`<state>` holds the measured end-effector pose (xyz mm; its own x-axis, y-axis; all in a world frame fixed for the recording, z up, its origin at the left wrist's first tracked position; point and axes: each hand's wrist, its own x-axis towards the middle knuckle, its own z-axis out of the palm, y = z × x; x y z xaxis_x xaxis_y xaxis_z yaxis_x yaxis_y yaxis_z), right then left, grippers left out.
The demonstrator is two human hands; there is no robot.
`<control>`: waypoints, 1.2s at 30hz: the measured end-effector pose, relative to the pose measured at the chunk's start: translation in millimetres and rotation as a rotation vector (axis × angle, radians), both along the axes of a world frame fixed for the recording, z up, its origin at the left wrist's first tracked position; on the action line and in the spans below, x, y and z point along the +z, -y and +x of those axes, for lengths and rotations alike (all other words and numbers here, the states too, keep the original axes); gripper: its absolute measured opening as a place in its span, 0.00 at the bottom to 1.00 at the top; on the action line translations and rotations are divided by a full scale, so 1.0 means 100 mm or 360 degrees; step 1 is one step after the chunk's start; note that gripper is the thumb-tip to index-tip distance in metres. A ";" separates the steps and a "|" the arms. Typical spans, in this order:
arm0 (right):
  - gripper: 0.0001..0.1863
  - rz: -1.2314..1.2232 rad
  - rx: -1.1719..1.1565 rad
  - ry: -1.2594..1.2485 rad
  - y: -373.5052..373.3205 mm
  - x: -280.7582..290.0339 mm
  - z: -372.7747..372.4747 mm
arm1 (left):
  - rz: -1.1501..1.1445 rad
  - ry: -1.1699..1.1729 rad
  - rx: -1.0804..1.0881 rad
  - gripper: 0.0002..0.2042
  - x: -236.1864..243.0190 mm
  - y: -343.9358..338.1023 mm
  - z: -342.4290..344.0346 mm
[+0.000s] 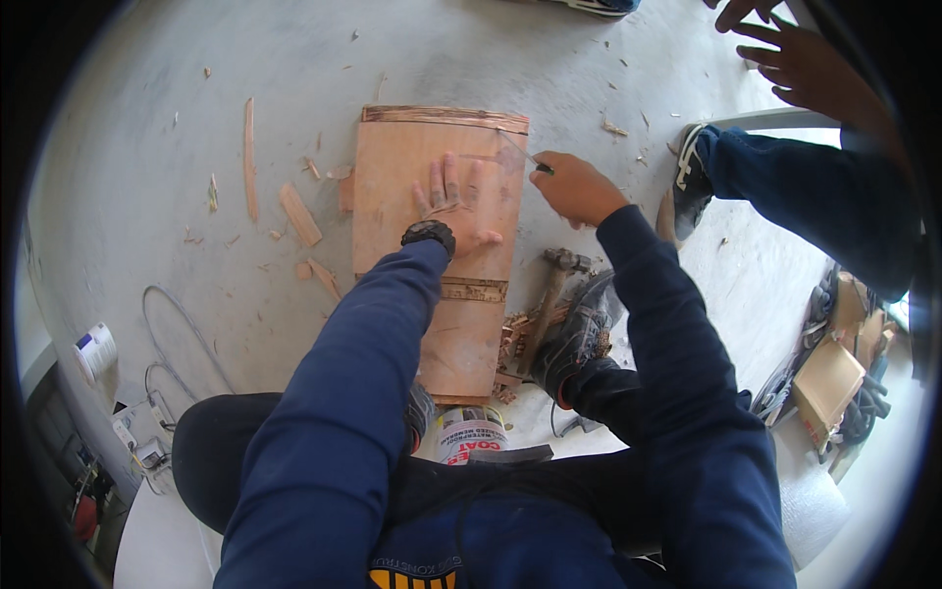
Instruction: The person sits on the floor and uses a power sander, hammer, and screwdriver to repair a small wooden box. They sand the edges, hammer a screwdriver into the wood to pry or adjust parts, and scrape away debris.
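Head view:

A: So, where to look for the wooden panel (392, 177)?

B: Dead centre, low down by the pale floor (294, 69). Long way pointing ahead, near end between the feet, close to a white bucket (469, 439). Probably placed there for easy reach with both arms. Cannot tell whether propped on the bucket or not.

A: And the left grip?

B: Left hand (457, 213) palm down on the wood, fingers spread apart, nothing clamped. Likely for leaning some weight on it, to stop any sliding.

A: Right one?

B: Right hand (581, 188) wrapped round the handle of a thin metal-shafted tool (522, 148). Shaft slanting to the far right corner, tip by the rough strip (432, 115) across the far end. Touching or just above? Too small to tell. Coming in from the side, presumably to stay clear of the left fingers.

A: Hammer (550, 294)?

B: Beside the right shoe (574, 344), handle towards the body. Handy spot, at a guess. Loose wood scraps (300, 216) mostly off to the left, and another person's leg (785, 182) over on the right, well apart from the panel.
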<state>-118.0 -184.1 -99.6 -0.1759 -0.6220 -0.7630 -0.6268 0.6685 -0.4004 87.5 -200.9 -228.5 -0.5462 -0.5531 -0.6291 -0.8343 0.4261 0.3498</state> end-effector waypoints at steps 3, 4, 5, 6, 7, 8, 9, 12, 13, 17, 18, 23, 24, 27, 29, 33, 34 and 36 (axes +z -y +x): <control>0.24 0.0056 0.0001 0.0115 0.13 0.11 -0.02 | 0.0009 -0.0011 0.0003 0.63 0.02 0.00 -0.01; 0.23 0.0044 0.0045 0.0126 0.15 0.12 -0.01 | 0.0014 0.0005 -0.0006 0.63 0.03 0.00 -0.01; 0.23 0.0033 0.0071 0.0115 0.16 0.11 -0.01 | 0.0004 0.0013 -0.0011 0.63 0.03 0.00 -0.02; 0.23 0.0045 0.0102 0.0140 0.17 0.09 0.00 | -0.0003 0.0024 -0.0012 0.63 0.04 0.01 -0.02; 0.22 0.0038 0.0091 0.0119 0.18 0.07 0.00 | -0.0005 0.0017 -0.0006 0.63 0.04 0.01 -0.02; 0.22 0.0054 0.0086 0.0133 0.19 0.06 -0.01 | -0.0005 0.0011 0.0004 0.63 0.04 0.01 -0.03; 0.22 0.0079 0.0083 0.0151 0.19 0.04 -0.01 | 0.0030 0.0011 0.0017 0.63 0.05 0.00 -0.03; 0.22 0.0105 0.0113 0.0137 0.24 0.03 -0.04 | -0.0015 0.0017 -0.0018 0.63 0.04 0.00 -0.02; 0.23 0.0065 0.0134 0.0154 0.26 0.03 -0.05 | -0.0022 0.0007 -0.0023 0.62 0.03 0.00 -0.02; 0.25 0.0097 0.0206 0.0129 0.37 0.07 -0.05 | -0.0073 -0.0026 -0.0024 0.62 0.01 0.00 -0.01; 0.25 0.0142 0.0236 0.0121 0.39 0.08 -0.05 | -0.0057 -0.0023 -0.0029 0.62 0.00 0.00 0.00; 0.24 0.0132 0.0224 0.0100 0.44 0.09 0.01 | -0.0060 -0.0046 -0.0008 0.63 -0.03 -0.02 0.00; 0.23 0.0157 0.0206 0.0112 0.46 0.10 0.02 | -0.0068 -0.0053 -0.0004 0.63 -0.04 -0.02 0.01; 0.19 0.0272 0.0623 0.0042 0.65 0.11 0.04 | -0.0066 -0.0078 -0.0006 0.64 -0.05 -0.03 0.02; 0.15 0.0463 0.0397 0.0038 0.85 0.10 0.02 | -0.0074 -0.0070 -0.0020 0.64 -0.06 -0.02 0.01; 0.12 0.0751 0.0092 0.0130 1.21 -0.06 -0.02 | -0.0022 0.0003 -0.0020 0.64 -0.02 0.00 -0.01; 0.12 0.0693 0.0241 0.0050 1.23 -0.11 -0.02 | -0.0016 0.0014 -0.0027 0.64 0.00 0.00 -0.01; 0.13 0.0561 0.0713 -0.0034 1.13 -0.20 0.04 | -0.0019 0.0006 -0.0025 0.64 0.04 0.00 -0.01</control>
<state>-113.7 -297.5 -119.5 0.0286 -0.3479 -0.9371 -0.8854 0.4263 -0.1853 86.7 -200.9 -224.2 -0.5528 -0.5517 -0.6245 -0.8286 0.4433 0.3417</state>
